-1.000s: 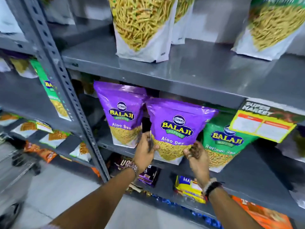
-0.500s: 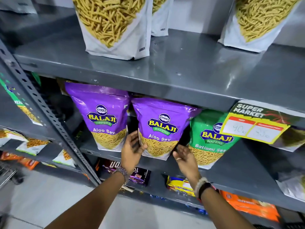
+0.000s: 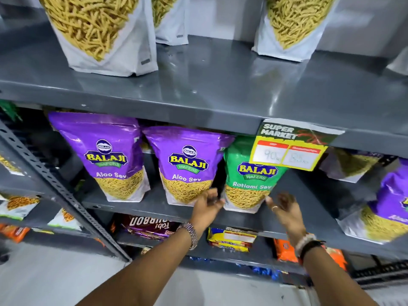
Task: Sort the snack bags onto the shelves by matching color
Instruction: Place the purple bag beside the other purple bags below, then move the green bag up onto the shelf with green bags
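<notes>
Two purple Aloo Sev bags stand upright on the middle grey shelf (image 3: 154,206): one at the left (image 3: 103,155), one beside it (image 3: 187,164). A green Ratlami Sev bag (image 3: 249,177) stands to their right. My left hand (image 3: 207,206) is open at the green bag's lower left corner, fingers spread, holding nothing. My right hand (image 3: 284,208) is open at the bag's lower right corner, a small gap away. Another purple bag (image 3: 388,202) leans at the far right of the same shelf.
White bags of yellow sticks (image 3: 103,34) stand on the upper shelf (image 3: 198,85). A yellow price tag (image 3: 287,151) hangs from its edge over the green bag. Dark, yellow and orange packets lie on the lower shelf (image 3: 231,237). A slotted upright (image 3: 50,182) stands at left.
Both hands let go of the second purple bag and moved right to either side of the green bag. The view shifted right as well.
</notes>
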Tool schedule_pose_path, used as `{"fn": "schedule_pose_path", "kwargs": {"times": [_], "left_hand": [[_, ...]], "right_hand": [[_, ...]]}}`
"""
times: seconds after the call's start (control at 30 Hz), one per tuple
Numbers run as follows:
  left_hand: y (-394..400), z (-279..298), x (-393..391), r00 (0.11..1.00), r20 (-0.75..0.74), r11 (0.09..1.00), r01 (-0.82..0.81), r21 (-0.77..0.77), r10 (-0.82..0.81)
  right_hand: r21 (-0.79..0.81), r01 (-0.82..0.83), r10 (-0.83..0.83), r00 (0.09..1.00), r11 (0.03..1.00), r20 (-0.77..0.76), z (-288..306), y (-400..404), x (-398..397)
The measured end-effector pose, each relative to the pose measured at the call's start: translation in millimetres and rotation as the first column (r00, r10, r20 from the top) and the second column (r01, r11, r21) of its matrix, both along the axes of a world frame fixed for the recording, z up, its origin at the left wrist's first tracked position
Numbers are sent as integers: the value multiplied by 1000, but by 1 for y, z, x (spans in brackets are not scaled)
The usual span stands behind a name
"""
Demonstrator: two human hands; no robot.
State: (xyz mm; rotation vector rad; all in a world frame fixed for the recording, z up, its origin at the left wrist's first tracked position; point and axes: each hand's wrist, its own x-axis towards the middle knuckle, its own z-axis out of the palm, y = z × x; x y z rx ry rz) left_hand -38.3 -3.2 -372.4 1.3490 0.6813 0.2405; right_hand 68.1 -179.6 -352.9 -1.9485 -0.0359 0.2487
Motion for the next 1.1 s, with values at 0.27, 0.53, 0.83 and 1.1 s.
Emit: {"fn": "schedule_pose_path", "kwargs": {"times": [0.27, 0.53, 0.83, 1.1], "left_hand": [[-14, -7, 29, 992, -32, 971, 124, 202, -120], [-36, 10, 29, 998, -7, 982, 61, 180, -60], [-112, 27, -20, 978, 1, 956, 202, 213, -207], [-179, 93, -57, 913, 63, 878, 367, 307, -403]], "right_hand": [[120, -301, 304, 953, 946, -10, 7, 2, 15], [159, -165, 170, 985, 973, -20, 6, -14, -2], [141, -148, 148, 989, 979, 12, 11, -112, -51], [156, -114, 92, 986, 981, 140, 59, -208, -93]]}}
